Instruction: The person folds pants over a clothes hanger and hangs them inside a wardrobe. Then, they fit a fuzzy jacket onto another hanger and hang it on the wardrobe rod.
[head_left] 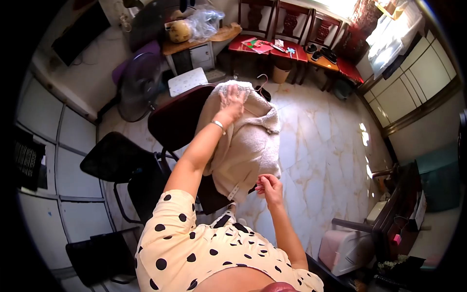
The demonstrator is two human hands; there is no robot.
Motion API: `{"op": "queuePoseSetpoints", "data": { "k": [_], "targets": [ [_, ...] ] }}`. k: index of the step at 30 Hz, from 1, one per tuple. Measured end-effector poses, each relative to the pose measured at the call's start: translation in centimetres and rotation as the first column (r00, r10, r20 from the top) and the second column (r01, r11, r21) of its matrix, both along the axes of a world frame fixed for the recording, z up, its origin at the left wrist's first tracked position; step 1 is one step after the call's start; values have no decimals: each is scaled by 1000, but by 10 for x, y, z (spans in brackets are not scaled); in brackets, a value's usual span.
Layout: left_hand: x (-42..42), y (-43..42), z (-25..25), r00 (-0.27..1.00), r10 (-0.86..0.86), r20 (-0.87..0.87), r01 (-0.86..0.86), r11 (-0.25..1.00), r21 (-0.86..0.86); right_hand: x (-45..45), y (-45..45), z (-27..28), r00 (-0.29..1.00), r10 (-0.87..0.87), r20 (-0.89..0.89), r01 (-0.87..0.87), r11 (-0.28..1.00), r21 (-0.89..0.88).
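Observation:
A cream fleece jacket (243,151) is draped over a dark chair (172,119) in front of me. My left hand (232,103) lies flat on its fluffy upper part, fingers spread. At the lower right edge of the cloth, my right hand (269,189) has its fingers curled and pinched together on the jacket's edge; the fingertips are partly hidden. A pale strap with holes (234,191) hangs near the bottom of the garment. Beyond the collar, the hook of a hanger (262,80) sticks up.
Black chairs (116,155) stand at the left beside a fan (138,87). Along the back are a wooden-topped table (224,34) and chairs with red seats (250,45). Behind the jacket is a small bin (280,74). A dark wooden desk (399,214) is at the right.

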State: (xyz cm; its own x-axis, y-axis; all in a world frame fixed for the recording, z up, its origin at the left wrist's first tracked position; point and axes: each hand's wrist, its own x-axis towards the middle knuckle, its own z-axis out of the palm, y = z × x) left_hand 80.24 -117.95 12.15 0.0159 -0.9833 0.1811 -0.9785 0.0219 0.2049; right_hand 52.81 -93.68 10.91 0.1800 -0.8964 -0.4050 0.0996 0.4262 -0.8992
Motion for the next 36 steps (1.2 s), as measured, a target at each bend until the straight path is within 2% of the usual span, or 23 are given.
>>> {"op": "queuePoseSetpoints", "data": {
  "k": [2,6,8,9,10,12,14,15,16,18,19,20,21,22,23,24,26,28,29,32,36],
  "targets": [
    [19,-46,-2,992,78,100,-87,993,84,20,-29,4,999,-7,-36,8,1000,5],
    [36,-85,-3,980,109,164,-154,943,295,55,-80,13,1000,-8,-7,7,998,-62],
    [32,-79,-5,983,78,167,-109,976,189,64,-105,4,999,-36,-11,35,997,-64],
    [24,-75,9,988,52,148,-89,963,255,69,-118,1,999,-47,-10,46,997,-67],
    [23,-69,15,990,41,138,-83,944,320,75,-136,-1,988,-109,-112,93,985,-144],
    [20,-34,6,995,-22,97,9,990,139,73,-151,-11,909,-205,-363,52,920,-390],
    [14,18,10,998,-67,1,67,998,19,71,-162,-18,790,-358,-498,11,820,-572],
    [13,46,16,994,-96,-60,94,995,-45,68,-162,-14,703,-371,-607,-46,828,-559],
    [16,72,17,969,-168,-182,143,980,-141,64,-164,-13,660,-419,-624,-97,776,-623],
    [15,123,30,947,-155,-282,102,976,-191,58,-160,-3,589,-470,-657,-203,701,-683],
    [18,149,30,953,-117,-281,74,985,-157,52,-157,6,608,-412,-678,-287,682,-672],
    [16,175,36,939,-76,-337,24,988,-155,51,-153,11,637,-425,-643,-324,609,-724],
    [12,201,45,927,-49,-372,-22,983,-183,48,-146,20,628,-379,-680,-434,554,-710],
    [7,228,54,916,-13,-402,-82,972,-218,45,-137,31,621,-335,-709,-541,472,-696],
    [1,252,64,905,-1,-425,-120,958,-260,43,-127,41,665,-299,-685,-581,370,-725],
    [-6,276,71,896,7,-443,-156,941,-299,41,-118,51,707,-257,-659,-605,264,-751],
    [-23,320,86,896,127,-425,-267,919,-289,33,-103,76,777,-36,-629,-614,178,-769],
    [-43,359,102,907,210,-365,-350,858,-376,27,-88,82,830,140,-540,-550,37,-835],
    [-54,376,111,910,271,-314,-389,822,-416,27,-76,94,864,164,-476,-482,-6,-876],
    [-90,398,138,871,450,-196,-483,714,-508,19,-66,117,853,314,-417,-443,13,-897],
    [-125,429,159,749,632,-199,-575,471,-669,30,-38,163,861,360,-361,-391,13,-920]
  ]
}}
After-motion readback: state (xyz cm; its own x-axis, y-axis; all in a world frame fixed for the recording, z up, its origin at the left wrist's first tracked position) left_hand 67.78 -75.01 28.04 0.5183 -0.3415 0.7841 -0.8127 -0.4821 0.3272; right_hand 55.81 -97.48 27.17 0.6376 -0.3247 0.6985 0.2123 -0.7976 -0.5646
